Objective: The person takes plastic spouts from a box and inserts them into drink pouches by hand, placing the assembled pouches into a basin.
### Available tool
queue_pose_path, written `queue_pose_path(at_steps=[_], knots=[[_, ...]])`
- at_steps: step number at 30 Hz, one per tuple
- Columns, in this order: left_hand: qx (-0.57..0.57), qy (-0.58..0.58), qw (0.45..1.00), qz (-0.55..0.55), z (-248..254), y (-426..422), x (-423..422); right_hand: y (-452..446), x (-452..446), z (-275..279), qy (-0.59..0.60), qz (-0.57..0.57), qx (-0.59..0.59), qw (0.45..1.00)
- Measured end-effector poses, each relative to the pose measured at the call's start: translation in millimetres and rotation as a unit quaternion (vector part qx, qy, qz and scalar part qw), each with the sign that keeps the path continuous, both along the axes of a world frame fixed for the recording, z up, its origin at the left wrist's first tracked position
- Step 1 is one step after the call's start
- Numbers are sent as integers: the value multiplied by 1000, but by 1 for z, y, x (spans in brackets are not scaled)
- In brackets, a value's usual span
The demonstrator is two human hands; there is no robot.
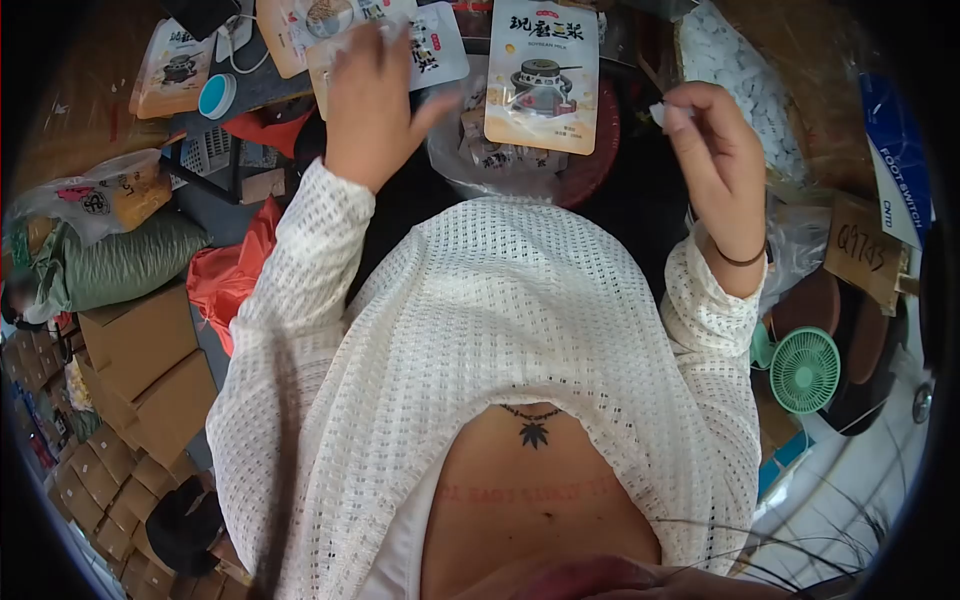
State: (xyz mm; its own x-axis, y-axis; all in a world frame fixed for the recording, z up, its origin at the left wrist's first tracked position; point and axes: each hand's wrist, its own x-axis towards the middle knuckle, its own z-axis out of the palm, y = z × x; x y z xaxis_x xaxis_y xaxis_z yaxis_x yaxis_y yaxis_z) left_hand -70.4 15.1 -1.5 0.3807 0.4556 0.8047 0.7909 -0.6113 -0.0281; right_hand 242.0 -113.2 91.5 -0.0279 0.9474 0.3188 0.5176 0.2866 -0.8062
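Note:
My left hand point(375, 115) lies over several printed pouches at the upper left, its thumb spread away from blurred fingers. Under and beside it are an orange-and-white pouch point(285, 35) and a pale pouch point(445, 45) with dark lettering. A soybean milk pouch point(541, 75) faces me at top centre, touched by neither hand. To its right, my right hand point(718, 150) pinches a small white piece point(658, 114) between thumb and forefinger. A clear plastic bag point(450, 160) with printed pouches in it is below the soybean milk pouch, partly hidden.
A bag of small white pieces point(735, 80) lies right of my right hand, near a blue foot switch box point(893, 160). A green fan point(804, 370) is lower right. At left are a round blue-lidded tub point(216, 96), a green sack point(130, 258) and cardboard boxes point(145, 330).

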Motion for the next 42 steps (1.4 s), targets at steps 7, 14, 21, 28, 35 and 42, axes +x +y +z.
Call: queue_pose_path(at_steps=[7, 14, 21, 28, 35, 42], knots=[[-433, -272, 845, -158, 20, -27, -10, 20, -27, -14, -52, 45, 46, 997], [-581, -299, 713, -255, 22, -51, 28, 34, -44, -12, 115, 8, 109, 987], [-714, -364, 504, -321, 33, -76, 59, 37, -35, -9, -53, 15, 72, 996], [-778, -354, 403, -327, 22, -71, 68, 24, -1, 7, -178, -51, 108, 977], [-734, -414, 394, -367, 23, -18, 72, 23, 113, -11, -424, -147, 54, 892], [-711, -437, 397, -382, 9, 10, 81, 46, 112, -43, -426, -111, 61, 896]])
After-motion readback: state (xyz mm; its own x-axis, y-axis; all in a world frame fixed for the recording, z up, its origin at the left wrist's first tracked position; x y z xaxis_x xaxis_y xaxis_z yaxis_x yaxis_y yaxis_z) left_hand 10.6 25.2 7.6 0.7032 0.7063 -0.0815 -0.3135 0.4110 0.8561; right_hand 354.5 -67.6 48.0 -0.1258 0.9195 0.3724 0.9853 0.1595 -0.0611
